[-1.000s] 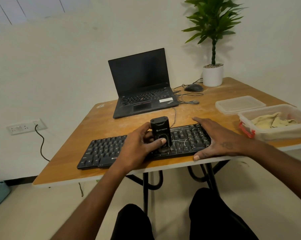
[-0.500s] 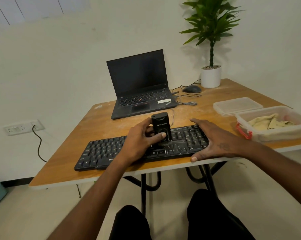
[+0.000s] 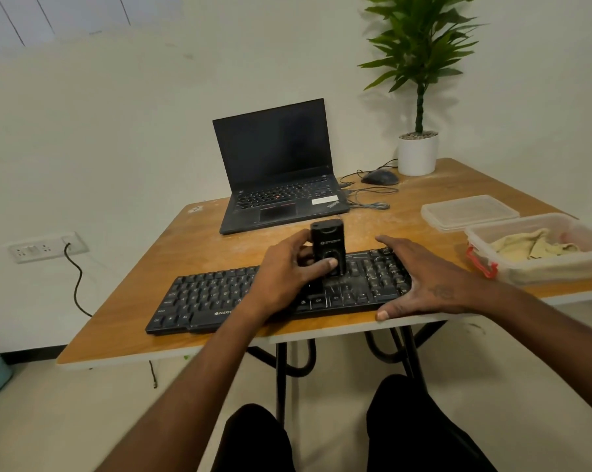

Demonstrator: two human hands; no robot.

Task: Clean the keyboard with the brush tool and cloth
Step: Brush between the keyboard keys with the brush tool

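My left hand (image 3: pixel 284 277) gripped the brush tool (image 3: pixel 328 248) upright on the keyboard (image 3: pixel 212 298); my right hand (image 3: pixel 424 281) lay flat on its right end, fingers straight.

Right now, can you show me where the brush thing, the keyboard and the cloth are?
brush tool (image 3: pixel 328 245), head view, on its black upright body.
keyboard (image 3: pixel 212 294), head view, on the keys of its left half.
cloth (image 3: pixel 529 248), head view, on the yellowish folds inside the plastic box.
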